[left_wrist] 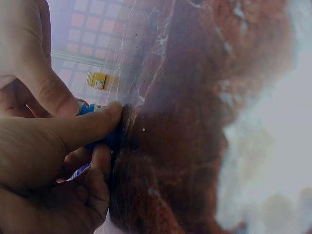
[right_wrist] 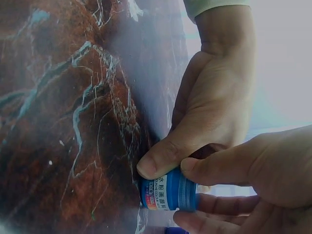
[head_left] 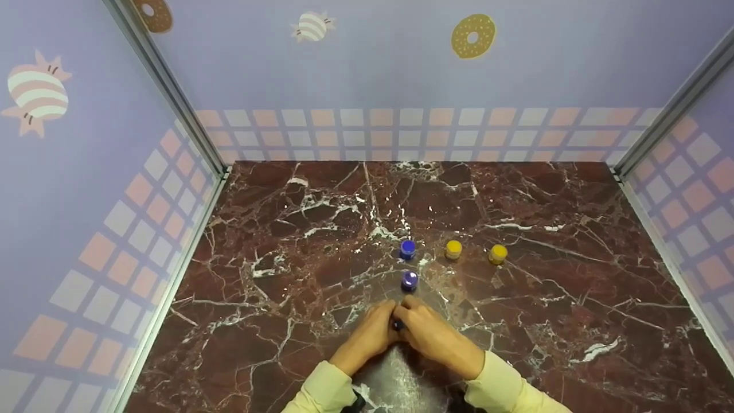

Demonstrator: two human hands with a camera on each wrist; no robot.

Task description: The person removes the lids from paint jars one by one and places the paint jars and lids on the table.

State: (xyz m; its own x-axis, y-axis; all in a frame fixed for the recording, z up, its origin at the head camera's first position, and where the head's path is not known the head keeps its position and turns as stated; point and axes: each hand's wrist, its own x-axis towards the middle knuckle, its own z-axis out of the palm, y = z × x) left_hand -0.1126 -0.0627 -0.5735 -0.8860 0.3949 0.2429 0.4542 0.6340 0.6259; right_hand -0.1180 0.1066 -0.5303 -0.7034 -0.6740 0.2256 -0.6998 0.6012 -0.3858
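Note:
Both hands work on a small blue paint jar [right_wrist: 163, 192] with a printed label, held upright close over the table. My left hand [head_left: 375, 328] grips its body, thumb across the label, as the right wrist view shows. Around the ridged lid [right_wrist: 186, 194] curl the thumb and fingers of my right hand [head_left: 425, 328]. From the head view only a dark bit of this jar [head_left: 398, 324] shows between the hands. Just beyond them stands a purple-blue jar [head_left: 409, 280], with a brighter blue jar [head_left: 408, 250] behind it.
Two yellow jars [head_left: 453, 250] [head_left: 498, 254] stand to the right of the blue one on the dark red marbled table [head_left: 562, 338]. Patterned panels [head_left: 401, 69] enclose the table at the back and both sides.

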